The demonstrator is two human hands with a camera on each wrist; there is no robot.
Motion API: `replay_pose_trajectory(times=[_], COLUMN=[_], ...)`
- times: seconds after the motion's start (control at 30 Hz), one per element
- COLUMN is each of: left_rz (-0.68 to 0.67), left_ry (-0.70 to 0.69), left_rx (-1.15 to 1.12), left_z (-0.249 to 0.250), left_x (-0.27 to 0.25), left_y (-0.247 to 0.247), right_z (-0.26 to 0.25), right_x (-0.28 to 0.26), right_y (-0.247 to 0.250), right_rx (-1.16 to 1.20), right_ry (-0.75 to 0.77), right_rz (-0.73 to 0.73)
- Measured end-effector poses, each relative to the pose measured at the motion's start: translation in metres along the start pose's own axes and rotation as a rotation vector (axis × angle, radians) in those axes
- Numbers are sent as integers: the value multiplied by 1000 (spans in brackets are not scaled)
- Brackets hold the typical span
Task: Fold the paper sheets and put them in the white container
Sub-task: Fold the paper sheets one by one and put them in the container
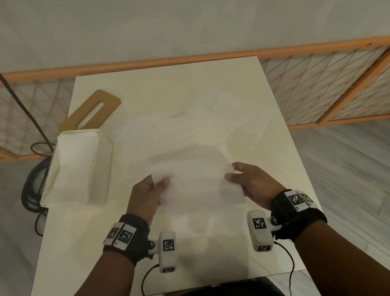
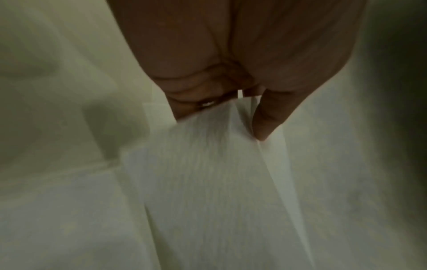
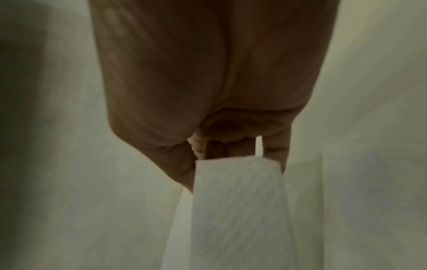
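Both hands up over the near half of the counter [image 1: 57, 273], pinching one paper sheet [image 1: 192, 179] between them: left hand [image 1: 146, 197] on its left edge, right hand [image 1: 254, 185] on its right, thumbs on top. More paper sheets [image 1: 222, 118] loose farther back. White container [image 1: 74, 166] at left edge, holding folded sheets; wooden slotted lid [image 1: 92, 110] behind it.

Both forearms bare. Black fabric wristbands [image 1: 126, 238] on each wrist, carrying white tags printed with black square codes. White capsule-shaped camera pods [image 1: 167, 250] bolted inboard of each band; thin black cables [image 1: 144, 287] trail back toward dark clothing.
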State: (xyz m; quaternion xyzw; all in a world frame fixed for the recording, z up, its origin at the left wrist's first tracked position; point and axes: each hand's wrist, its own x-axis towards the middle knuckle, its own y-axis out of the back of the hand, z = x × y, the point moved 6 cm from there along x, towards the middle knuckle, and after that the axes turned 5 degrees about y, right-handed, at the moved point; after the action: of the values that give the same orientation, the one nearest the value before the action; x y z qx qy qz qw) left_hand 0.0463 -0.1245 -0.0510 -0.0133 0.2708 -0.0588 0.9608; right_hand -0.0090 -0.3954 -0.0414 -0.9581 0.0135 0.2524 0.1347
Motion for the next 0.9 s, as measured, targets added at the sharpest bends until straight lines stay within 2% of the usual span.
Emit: replay_pose_trajectory(times=[0.2, 0.33, 0.47, 0.7, 0.77, 0.83, 0.9], left_rz=[-117, -179, -272, -359, -369, -358, -320], left_ry=[-63, 5, -48, 71, 115, 129, 78], left_rx=[225, 138, 140, 244, 167, 137, 324], left_z=[13, 15, 21, 8, 4, -3, -14], left_x=[-3, -4, -7, -4, -5, -4, -1], left_y=[-3, -11, -16, -17, -17, -16, -12], right_z=[-6, -4, 1, 18, 22, 26, 33], right_x=[-9, -14, -21, -29, -29, -29, -29], right_y=[14, 24, 25, 31, 31, 30, 29], right_rx=[-114, -57, -4, 220, 161, -15, -194], right_ry=[13, 51, 61, -114, -146, -124, -77], right_rz=[20, 108, 123, 90, 98, 125, 117])
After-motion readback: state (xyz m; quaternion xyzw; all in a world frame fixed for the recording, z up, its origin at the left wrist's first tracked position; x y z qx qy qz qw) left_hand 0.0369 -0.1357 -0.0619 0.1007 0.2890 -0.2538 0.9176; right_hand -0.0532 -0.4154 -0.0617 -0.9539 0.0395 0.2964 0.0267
